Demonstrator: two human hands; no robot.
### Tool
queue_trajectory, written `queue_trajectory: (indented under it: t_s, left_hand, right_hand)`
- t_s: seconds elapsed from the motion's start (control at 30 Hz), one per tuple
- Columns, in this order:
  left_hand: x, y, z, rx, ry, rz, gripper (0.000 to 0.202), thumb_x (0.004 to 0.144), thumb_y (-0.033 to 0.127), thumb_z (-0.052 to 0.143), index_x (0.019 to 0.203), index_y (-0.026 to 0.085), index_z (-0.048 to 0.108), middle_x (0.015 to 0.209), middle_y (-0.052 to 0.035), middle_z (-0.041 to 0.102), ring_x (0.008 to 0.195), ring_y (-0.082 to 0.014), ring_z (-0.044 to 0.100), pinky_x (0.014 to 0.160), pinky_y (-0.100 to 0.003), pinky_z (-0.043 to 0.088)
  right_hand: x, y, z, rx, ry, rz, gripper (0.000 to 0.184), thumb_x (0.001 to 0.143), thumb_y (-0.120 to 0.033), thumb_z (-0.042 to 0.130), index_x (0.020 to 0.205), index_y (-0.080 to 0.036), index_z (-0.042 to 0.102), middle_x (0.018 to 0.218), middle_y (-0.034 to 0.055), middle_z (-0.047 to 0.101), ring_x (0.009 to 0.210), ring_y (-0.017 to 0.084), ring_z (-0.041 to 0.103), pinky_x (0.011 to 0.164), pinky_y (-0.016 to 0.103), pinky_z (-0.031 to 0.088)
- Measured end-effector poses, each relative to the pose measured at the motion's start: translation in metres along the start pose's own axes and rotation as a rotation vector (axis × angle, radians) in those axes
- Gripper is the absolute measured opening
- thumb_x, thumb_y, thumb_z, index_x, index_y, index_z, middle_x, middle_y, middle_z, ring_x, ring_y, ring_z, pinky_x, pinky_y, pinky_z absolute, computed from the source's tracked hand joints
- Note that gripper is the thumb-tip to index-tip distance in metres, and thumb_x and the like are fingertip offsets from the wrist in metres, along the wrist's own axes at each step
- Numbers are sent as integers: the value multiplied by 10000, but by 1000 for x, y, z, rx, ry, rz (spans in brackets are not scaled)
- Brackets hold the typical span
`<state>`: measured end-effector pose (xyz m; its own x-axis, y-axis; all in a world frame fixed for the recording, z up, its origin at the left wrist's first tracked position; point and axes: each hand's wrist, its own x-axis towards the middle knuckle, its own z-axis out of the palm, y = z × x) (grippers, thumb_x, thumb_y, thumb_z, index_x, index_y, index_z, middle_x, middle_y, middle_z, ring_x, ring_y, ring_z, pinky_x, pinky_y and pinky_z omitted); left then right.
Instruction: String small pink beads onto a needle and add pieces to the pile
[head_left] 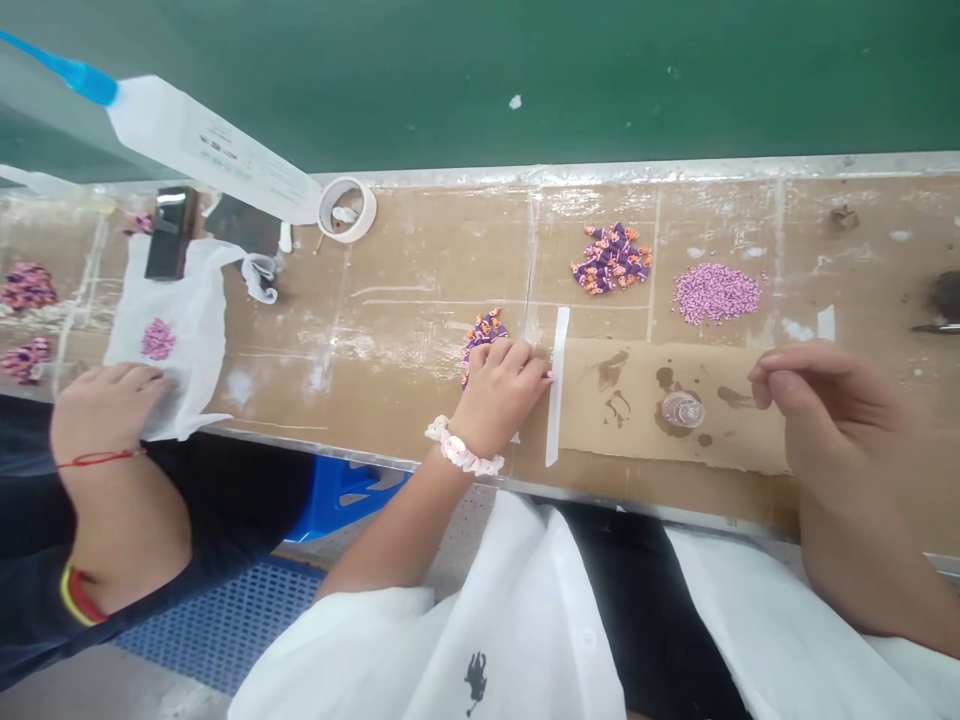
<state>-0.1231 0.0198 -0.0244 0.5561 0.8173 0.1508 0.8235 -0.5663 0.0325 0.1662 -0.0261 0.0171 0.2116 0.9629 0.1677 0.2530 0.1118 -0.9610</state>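
My left hand (499, 385) rests knuckles-up on the brown bench with its fingers curled over a small heap of purple and orange pieces (484, 328); a white scrunchie circles that wrist. My right hand (817, 410) hovers at the right over a brown card sheet (637, 440), fingertips pinched together on something too small to name. A small clear round object (681, 408) sits on the card between my hands. A white tape strip (556, 385) lies beside my left hand.
A purple-orange pile (613, 258) and a pink bead pile (716, 292) lie farther back. A tape roll (346, 208), a white glue bottle (202, 145) and a white cloth (176, 330) sit to the left. Another person's hand (105, 405) rests on that cloth.
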Motion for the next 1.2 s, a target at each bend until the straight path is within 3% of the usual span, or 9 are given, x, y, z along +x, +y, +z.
queue_trajectory:
  t_s: [0.07,0.17,0.27,0.37,0.53,0.67,0.83,1.03,1.2]
  left_hand:
    - [8,2,-4,-64,95,38,153,906,278,564,784,185,578,872,-69,612,869,-224,528,758,-381,405]
    - [26,10,-14,-313,187,78,119,920,257,542,835,179,570,902,-65,634,859,-180,563,771,-330,450]
    - [47,28,-24,-596,131,90,131,946,248,496,861,172,562,813,-31,646,754,-127,591,696,-255,460]
    - [62,53,-26,-870,87,7,132,934,286,529,879,174,573,749,2,651,672,-96,601,641,-218,451]
    - [67,81,-5,-1205,55,-94,82,904,234,559,928,174,609,855,-28,678,778,-105,619,732,-221,485]
    - [63,82,6,-1418,-29,-247,95,867,242,604,926,169,620,910,-55,669,835,-125,609,774,-249,500]
    - [61,80,3,-1627,-75,-437,127,815,250,664,893,164,614,889,-44,644,797,-110,601,763,-243,507]
    - [61,82,-1,-1674,-137,-427,188,839,340,643,871,161,596,816,-22,609,704,-87,541,688,-224,471]
    - [60,85,1,-1542,-184,-326,217,903,383,541,872,171,573,753,0,559,660,-88,484,638,-225,420]
  right_hand:
    - [3,3,-1,-71,-8,-36,95,867,-199,635,902,-268,689,792,15,633,683,170,579,590,322,473]
    - [12,14,-2,-383,-30,-153,58,855,-193,632,867,-242,660,746,3,631,650,155,574,594,304,470]
    - [24,34,-4,-695,-115,-231,64,859,-177,586,867,-214,637,783,20,650,595,147,550,567,305,458]
    - [33,55,-5,-805,-171,-235,122,875,-171,544,934,-214,642,911,55,685,755,200,626,665,339,501]
    - [39,72,-3,-833,-122,-250,117,896,-210,549,899,-223,666,894,48,700,783,212,649,674,336,506]
    - [40,73,-1,-827,-106,-276,134,918,-251,546,863,-241,669,875,30,697,796,207,645,680,332,496]
    - [42,73,3,-886,-131,-239,124,923,-248,529,857,-244,634,892,35,662,767,206,601,599,322,417]
    - [44,73,4,-876,-151,-222,83,886,-187,499,814,-214,530,831,58,548,673,194,479,541,317,286]
    - [28,41,3,-632,-244,-285,81,938,-217,467,861,-234,485,829,28,520,744,185,506,638,316,415]
